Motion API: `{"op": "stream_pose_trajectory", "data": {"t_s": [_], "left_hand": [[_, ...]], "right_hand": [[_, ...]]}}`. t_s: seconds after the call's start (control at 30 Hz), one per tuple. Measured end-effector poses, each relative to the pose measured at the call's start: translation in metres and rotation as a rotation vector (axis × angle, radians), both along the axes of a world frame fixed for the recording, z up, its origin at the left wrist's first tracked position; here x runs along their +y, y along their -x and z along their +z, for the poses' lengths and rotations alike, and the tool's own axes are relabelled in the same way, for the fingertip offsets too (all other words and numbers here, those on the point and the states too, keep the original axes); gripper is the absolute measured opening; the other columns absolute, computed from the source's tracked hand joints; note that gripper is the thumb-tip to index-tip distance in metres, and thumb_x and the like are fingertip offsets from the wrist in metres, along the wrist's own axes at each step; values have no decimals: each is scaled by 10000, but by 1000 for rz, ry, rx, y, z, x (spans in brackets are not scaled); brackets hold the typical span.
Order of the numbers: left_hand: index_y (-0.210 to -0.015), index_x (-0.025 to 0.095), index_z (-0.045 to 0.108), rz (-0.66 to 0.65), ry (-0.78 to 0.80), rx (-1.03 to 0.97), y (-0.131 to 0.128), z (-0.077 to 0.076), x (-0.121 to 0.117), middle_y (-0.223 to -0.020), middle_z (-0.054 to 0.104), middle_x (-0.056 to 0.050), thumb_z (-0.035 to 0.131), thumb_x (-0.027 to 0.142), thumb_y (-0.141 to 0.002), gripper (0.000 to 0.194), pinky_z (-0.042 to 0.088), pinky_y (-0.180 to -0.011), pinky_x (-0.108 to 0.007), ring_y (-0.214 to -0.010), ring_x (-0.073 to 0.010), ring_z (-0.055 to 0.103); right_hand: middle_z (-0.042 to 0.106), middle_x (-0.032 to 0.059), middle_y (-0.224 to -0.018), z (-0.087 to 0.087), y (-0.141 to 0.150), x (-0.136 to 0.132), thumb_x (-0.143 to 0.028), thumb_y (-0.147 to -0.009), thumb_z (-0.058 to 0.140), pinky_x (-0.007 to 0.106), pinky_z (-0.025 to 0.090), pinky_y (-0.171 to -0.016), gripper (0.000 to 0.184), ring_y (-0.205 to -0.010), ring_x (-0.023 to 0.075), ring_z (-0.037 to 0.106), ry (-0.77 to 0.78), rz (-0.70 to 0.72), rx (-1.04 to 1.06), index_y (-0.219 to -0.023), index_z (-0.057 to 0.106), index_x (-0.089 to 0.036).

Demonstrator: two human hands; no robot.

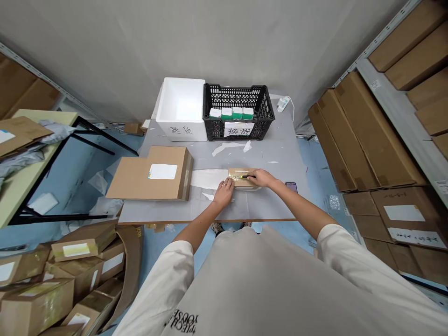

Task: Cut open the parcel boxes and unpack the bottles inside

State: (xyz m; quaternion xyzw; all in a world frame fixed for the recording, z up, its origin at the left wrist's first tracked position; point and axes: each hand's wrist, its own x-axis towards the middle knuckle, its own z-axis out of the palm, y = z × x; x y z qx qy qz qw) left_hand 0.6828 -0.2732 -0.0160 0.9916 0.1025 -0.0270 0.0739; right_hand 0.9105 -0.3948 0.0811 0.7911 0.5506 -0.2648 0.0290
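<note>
A small cardboard box (pixel 245 183) with shiny clear tape on top lies on the grey table (pixel 276 205) in front of me. My left hand (pixel 224 192), a ring on one finger, grips the box's near left corner with its fingers bent. In my right hand (pixel 263 178) is a utility knife (pixel 244 177), black with some yellow, pointing left. The blade lies over the taped top; whether it cuts in is too small to tell. White paper (pixel 208 178) is spread left of the box. A larger cardboard box (pixel 136 176) with a white label stands farther left.
At the back stand a white foam bin (pixel 182 126) and a black plastic crate (pixel 239 114) holding several white-and-green boxes. A phone (pixel 291 187) lies right of my right arm. Cardboard boxes fill the right shelves (pixel 381 79) and the floor at lower left.
</note>
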Motion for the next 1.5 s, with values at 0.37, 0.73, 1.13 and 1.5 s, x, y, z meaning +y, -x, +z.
{"op": "stream_pose_trajectory", "data": {"t_s": [0.37,0.73,1.13,1.5], "left_hand": [[-1609,105,307,21,7,32,1,0,-2,-1657,350,-214,501,173,-881,756,257,-1250,-504,-1570,-311,275],[-1596,72,316,31,10,27,0,-2,-2,-1643,367,-229,493,168,-889,735,280,-1246,-474,-1564,-309,292],[-1599,76,306,27,4,41,1,0,-4,-1637,377,-230,487,162,-879,748,264,-1253,-495,-1566,-309,289],[-1587,92,322,52,14,9,-3,-1,-5,-1609,413,-222,472,172,-919,689,280,-1242,-471,-1556,-310,314]], "right_hand": [[757,104,-1226,0,16,27,-439,-1054,417,316,481,-862,423,-1095,259,692,45,6,-58,-1245,756,-274],[745,153,-1227,2,21,31,-447,-1051,421,356,496,-900,434,-1105,289,695,72,-21,-112,-1196,770,-231],[749,180,-1207,6,5,17,-405,-1022,457,368,511,-870,423,-1070,303,711,126,-58,-142,-1203,782,-204],[749,182,-1189,15,-36,-30,-467,-1014,485,393,506,-878,425,-1076,324,703,157,-137,-141,-1194,793,-235]]}}
